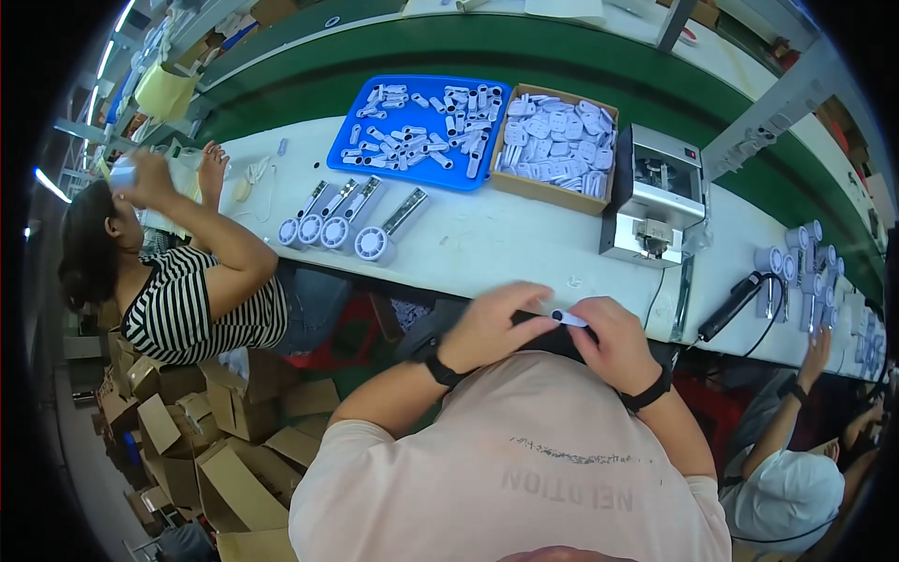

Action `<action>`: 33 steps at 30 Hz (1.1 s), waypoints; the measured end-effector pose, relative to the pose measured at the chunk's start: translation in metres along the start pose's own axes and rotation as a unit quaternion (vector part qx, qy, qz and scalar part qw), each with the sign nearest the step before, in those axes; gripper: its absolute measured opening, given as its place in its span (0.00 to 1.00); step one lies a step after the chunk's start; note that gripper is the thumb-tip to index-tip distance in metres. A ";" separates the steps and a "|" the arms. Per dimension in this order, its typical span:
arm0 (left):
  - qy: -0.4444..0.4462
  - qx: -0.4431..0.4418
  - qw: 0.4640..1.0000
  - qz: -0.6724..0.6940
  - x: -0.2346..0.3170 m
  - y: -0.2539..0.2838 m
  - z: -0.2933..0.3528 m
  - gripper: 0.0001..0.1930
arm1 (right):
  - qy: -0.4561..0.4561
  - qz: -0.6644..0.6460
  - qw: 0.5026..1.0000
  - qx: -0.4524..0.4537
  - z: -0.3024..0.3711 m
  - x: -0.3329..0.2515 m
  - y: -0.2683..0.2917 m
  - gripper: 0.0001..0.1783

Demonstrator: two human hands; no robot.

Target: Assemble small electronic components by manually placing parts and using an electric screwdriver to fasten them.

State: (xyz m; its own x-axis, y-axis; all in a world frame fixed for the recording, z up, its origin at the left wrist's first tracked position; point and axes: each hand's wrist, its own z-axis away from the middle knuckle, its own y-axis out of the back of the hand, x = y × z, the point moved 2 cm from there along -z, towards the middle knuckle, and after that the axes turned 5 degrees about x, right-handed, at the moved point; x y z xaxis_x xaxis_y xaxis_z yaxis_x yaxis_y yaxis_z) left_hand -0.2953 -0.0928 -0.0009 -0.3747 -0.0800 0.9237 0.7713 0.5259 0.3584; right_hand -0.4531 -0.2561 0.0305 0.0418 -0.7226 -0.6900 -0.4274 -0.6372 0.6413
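Note:
In front of my chest, a small white plastic part (569, 319) with a dark hole at one end is pinched in the fingers of my right hand (616, 343). Beside it, my left hand (489, 328) has its fingers spread apart, slightly blurred, and its thumb reaches to the holed end of the part. Whether that thumb presses on it I cannot tell. Similar small white parts (409, 148) lie in the blue tray (347, 167) across the table.
An open cardboard box (548, 192) holds flat white pieces, beside a grey metal machine (655, 178). Handheld fans (374, 244) with exposed circuit boards lie at left. A black corded tool (730, 307) rests at right. Co-workers sit on both sides; cardboard boxes (243, 487) crowd the left floor.

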 end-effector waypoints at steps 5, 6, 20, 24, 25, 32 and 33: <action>-0.075 0.251 0.847 -0.462 -0.011 0.106 -0.029 0.25 | -0.163 0.045 0.983 0.071 0.030 0.042 0.012 0.10; -0.050 0.228 0.825 -0.515 -0.031 0.125 -0.032 0.24 | -0.163 0.087 0.980 0.074 0.036 0.049 0.009 0.10; -0.218 -0.113 0.927 -0.283 0.017 -0.017 -0.065 0.19 | -0.238 -0.021 0.961 0.136 0.051 0.072 0.059 0.11; -0.225 -0.165 0.916 -0.287 0.010 -0.058 -0.071 0.22 | -0.229 -0.006 0.966 0.121 0.048 0.047 0.087 0.12; -0.219 -0.156 0.926 -0.265 0.013 -0.055 -0.075 0.22 | -0.200 -0.003 0.976 0.082 0.041 0.040 0.082 0.12; -0.185 -0.093 0.960 -0.190 0.007 -0.038 -0.071 0.23 | -0.034 0.111 0.993 -0.035 -0.003 0.041 0.033 0.13; -0.192 -0.093 0.960 -0.184 0.004 -0.039 -0.070 0.21 | -0.024 0.120 0.991 -0.045 -0.007 0.044 0.030 0.13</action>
State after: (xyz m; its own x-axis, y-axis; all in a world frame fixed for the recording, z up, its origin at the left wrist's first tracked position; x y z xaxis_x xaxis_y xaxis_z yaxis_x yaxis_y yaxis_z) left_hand -0.2906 -0.1733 -0.0016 -0.7741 0.1043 0.6244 0.6148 0.3593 0.7021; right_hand -0.4574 -0.3089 0.0214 -0.0951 -0.8441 -0.5277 -0.3372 -0.4714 0.8149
